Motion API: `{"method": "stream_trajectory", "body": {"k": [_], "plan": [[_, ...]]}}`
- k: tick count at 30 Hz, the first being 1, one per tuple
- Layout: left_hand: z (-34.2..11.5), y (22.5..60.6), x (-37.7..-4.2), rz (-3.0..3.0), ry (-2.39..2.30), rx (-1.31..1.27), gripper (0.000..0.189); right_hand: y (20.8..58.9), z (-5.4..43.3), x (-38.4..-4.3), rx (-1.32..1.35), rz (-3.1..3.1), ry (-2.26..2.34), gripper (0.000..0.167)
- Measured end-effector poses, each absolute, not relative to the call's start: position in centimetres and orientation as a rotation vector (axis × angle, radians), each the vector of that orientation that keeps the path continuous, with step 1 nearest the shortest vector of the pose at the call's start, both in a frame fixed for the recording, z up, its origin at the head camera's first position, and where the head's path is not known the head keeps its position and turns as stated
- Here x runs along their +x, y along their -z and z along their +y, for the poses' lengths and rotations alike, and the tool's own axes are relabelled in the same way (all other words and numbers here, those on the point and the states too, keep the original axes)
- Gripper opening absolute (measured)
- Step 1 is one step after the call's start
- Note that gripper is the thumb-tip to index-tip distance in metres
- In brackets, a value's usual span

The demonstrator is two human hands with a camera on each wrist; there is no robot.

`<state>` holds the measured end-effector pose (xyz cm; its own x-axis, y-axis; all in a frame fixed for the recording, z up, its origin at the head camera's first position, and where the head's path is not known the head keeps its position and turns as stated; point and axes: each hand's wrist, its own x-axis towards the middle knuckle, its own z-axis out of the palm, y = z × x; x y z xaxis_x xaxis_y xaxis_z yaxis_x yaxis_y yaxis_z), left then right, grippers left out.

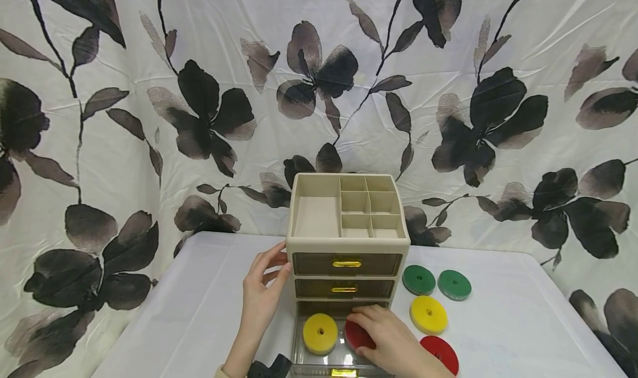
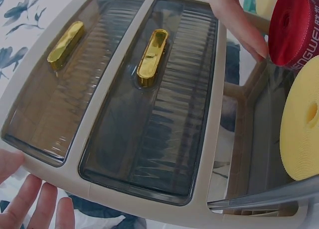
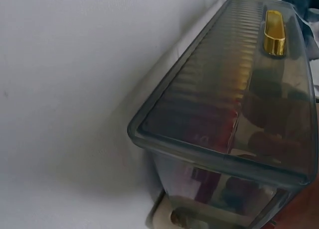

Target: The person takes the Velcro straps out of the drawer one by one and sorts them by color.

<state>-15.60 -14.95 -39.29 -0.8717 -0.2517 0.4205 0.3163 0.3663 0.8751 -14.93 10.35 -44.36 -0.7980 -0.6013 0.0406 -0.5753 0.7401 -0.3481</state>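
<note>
A cream drawer unit (image 1: 349, 246) stands on the table with its clear bottom drawer (image 1: 326, 360) pulled out. My right hand (image 1: 389, 336) grips a red roll of tape (image 1: 356, 335) inside that drawer, on its right side. In the left wrist view, a finger lies at the edge of the red roll (image 2: 286, 27), which carries white lettering. Beside it in the drawer sits a yellow roll of tape (image 1: 320, 334). My left hand (image 1: 263, 292) rests on the unit's left side, fingers extended. The right wrist view shows the drawer's smoky front (image 3: 199, 114).
Right of the unit lie two green rolls (image 1: 418, 280), a yellow roll (image 1: 428, 315) and a red roll (image 1: 442, 353) on the white table (image 1: 518, 306). The two upper drawers (image 1: 347, 264) are closed. Floral cloth (image 1: 379, 118) hangs behind. A black object (image 1: 271, 367) is near my left wrist.
</note>
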Motion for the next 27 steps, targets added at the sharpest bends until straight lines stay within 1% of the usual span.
{"method": "stream_trajectory", "body": {"k": [8, 18, 27], "plan": [[-14.91, 39.22, -15.57, -2.141, 1.532, -0.056, 0.043, 44.63, 10.31, -15.28, -1.053, 2.9, 0.394, 0.061], [-14.95, 39.31, -15.58, -2.136, 1.535, -0.065, 0.043, 44.55, 10.16, -15.44, -1.077, 2.893, 0.283, 0.065], [-15.0, 39.29, -15.57, -2.135, 1.531, -0.066, 0.042, 44.4, 10.0, -15.41, -1.105, 2.893, 0.234, 0.06]]}}
